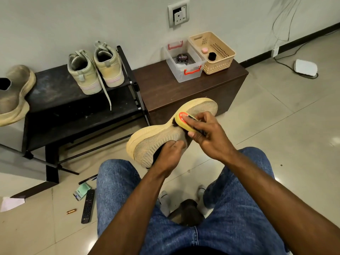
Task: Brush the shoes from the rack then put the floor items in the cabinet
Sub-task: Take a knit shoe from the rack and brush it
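The tiled floor (276,126) carries a black shoe rack (73,107) against the wall, with a dark brown cabinet (184,89) just beside it on the right. On the rack's top shelf stand two pale high-top shoes (95,70), heels toward the camera, one lace hanging over the front edge. A worn tan shoe (14,94) lies at the rack's left end. On the cabinet top sit a clear lidless box (184,70) with red handles, holding a dark round tin (182,58), and, touching it, a beige basket (213,50).

A beige knit shoe (156,140) is held above the person's knees, sole turned away. The left hand (171,155) grips it at the opening, fingers inside the collar. The right hand (207,135) holds a yellow-backed brush (184,120), bristles against the shoe's upper.

On the floor at lower left lie a black remote (88,206), a green packet (81,190), a pen (88,179) and a small copper-coloured cylinder (71,211), possibly a battery.
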